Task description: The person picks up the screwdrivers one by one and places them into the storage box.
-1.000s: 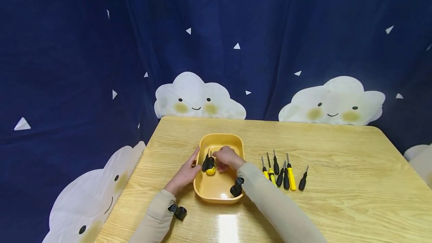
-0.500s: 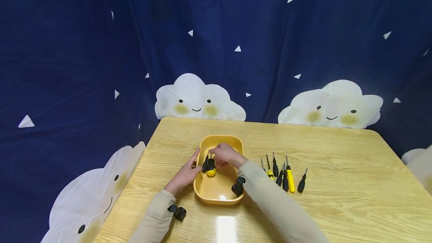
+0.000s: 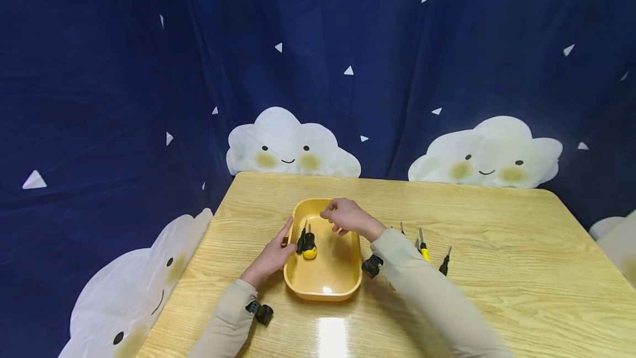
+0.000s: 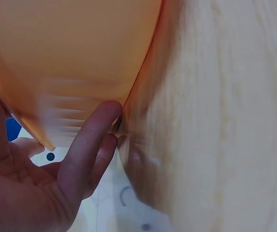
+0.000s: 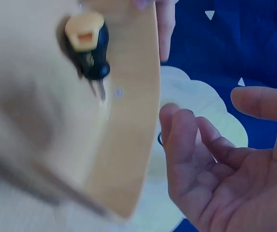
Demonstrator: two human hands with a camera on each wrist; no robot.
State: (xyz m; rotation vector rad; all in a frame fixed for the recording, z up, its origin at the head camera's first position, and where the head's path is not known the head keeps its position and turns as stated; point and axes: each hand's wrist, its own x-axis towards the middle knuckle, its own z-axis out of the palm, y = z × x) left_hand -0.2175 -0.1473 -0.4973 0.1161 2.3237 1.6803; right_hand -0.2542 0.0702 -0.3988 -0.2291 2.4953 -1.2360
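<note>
A yellow bin point(image 3: 323, 297) stands on the table with two short screwdrivers at its left side: a black one point(image 3: 301, 242) and, beside it, a black and yellow one point(image 3: 309, 246), also visible in the right wrist view. My left hand point(image 3: 270, 259) grips the bin's left wall, thumb over the rim and fingers along the outside; the left wrist view shows fingers against the bin point(image 4: 90, 38). My right hand point(image 3: 350, 217) hovers over the bin's far right part, fingers loosely bent and holding nothing, as the right wrist view shows near the bin wall point(image 5: 128, 135).
To the right of the bin several screwdrivers lie on the table point(image 3: 517, 247), partly hidden by my right sleeve. Among them are a yellow-handled one point(image 3: 424, 252) and a black one point(image 3: 445, 265). A dark blue curtain point(image 3: 318, 26) with white clouds hangs behind.
My right hand has risen from beside the two screwdrivers and moved right, away from them. My right sleeve now covers more of the screwdrivers on the table. The left hand stays put.
</note>
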